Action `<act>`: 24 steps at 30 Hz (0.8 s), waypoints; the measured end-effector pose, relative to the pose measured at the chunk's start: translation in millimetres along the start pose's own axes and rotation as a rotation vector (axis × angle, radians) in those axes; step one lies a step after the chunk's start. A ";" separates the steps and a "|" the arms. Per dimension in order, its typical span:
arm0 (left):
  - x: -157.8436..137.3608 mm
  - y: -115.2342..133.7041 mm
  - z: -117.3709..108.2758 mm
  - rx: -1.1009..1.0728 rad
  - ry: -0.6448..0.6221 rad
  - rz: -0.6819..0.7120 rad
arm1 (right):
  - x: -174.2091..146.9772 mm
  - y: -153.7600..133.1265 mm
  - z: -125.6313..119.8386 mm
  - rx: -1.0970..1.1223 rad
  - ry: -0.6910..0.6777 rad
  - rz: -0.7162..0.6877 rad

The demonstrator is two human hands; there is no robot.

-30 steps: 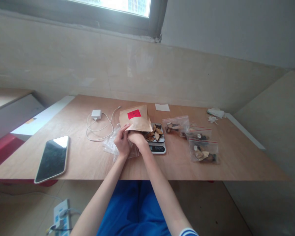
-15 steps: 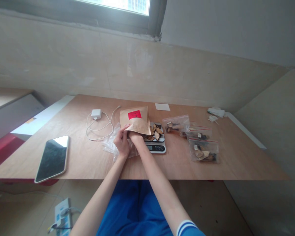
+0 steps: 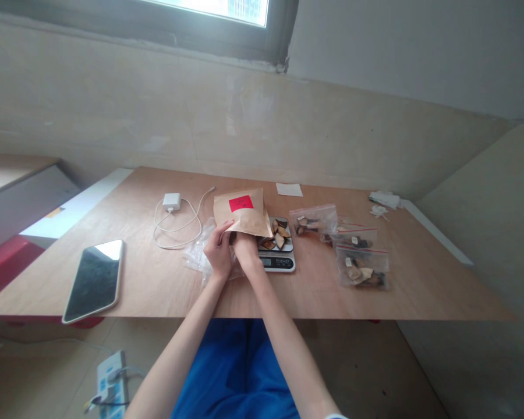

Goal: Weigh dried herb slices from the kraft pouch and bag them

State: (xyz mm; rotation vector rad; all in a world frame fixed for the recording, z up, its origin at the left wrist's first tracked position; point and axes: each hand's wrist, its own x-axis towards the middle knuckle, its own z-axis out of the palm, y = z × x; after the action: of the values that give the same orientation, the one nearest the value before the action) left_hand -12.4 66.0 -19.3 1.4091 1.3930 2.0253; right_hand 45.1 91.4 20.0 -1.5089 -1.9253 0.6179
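A brown kraft paper bag (image 3: 244, 219) with a red label lies tilted with its mouth toward me. My left hand (image 3: 219, 250) grips the bag's near left edge, fingers closed on it. Inside the mouth goes my right hand (image 3: 245, 249); its fingers are hidden by the paper. Just right of the bag, a kitchen scale (image 3: 281, 263) carries several dried brown slices (image 3: 280, 234) on its plate. The scale's left part is covered by my right hand and the bag. Clear plastic bags (image 3: 197, 254) lie crumpled beneath and left of my left hand.
Several zip bags of dried pieces (image 3: 361, 270) lie to the right. On the left are a tablet (image 3: 93, 280) and a white charger (image 3: 172, 202) with its cable. White paper (image 3: 289, 190) and crumpled tissue (image 3: 385, 199) sit at the back. A power strip (image 3: 112, 384) is on the floor.
My right hand has drawn back slightly toward me, so more of its back shows at the bag's mouth. My left hand still grips the paper bag.
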 end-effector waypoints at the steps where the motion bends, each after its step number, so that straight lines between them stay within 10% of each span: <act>1: 0.0 -0.2 0.2 0.000 0.002 -0.004 | -5.9 0.3 -2.1 -0.011 0.011 0.026; 15: 1.0 1.9 -0.7 0.016 -0.008 0.000 | -87.5 22.3 -42.5 0.169 0.392 -0.210; 24: 0.1 4.2 -1.7 0.022 -0.010 0.039 | -92.2 58.8 -48.9 -0.093 0.452 -0.166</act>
State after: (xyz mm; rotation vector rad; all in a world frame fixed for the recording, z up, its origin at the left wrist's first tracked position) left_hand -12.8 63.2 -15.7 1.4648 1.3983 2.0302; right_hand 135.4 15.8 -2.1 -1.3821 -1.7164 0.1004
